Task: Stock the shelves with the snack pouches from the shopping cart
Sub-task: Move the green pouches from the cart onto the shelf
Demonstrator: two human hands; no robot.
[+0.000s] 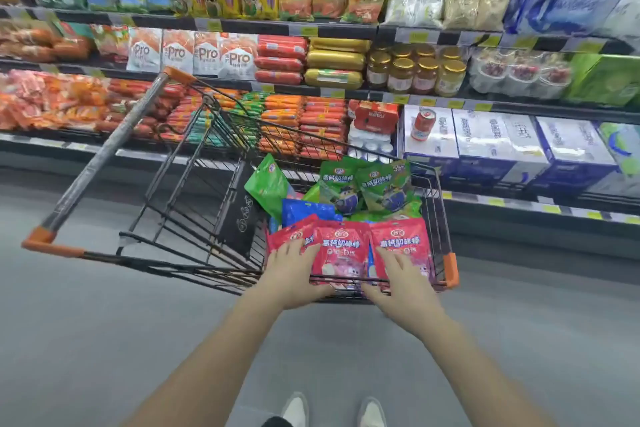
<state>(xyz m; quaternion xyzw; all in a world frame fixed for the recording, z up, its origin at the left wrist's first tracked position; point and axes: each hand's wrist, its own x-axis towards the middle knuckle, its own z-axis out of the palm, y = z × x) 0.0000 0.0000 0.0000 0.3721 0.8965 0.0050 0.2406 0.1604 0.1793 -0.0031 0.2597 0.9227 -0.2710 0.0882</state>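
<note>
A black wire shopping cart with orange corners stands in front of the shelves. Its basket holds red snack pouches at the near end, with green pouches and a blue pouch behind them. My left hand lies with straight fingers on the left red pouch. My right hand lies the same way on the right red pouch. Both thumbs reach under the near edge of the pouches at the cart's rim.
Shelves behind the cart carry sausage packs, white "Pro" bags, jars and white boxes with a red can on top. Grey floor lies around me, my shoes at the bottom edge.
</note>
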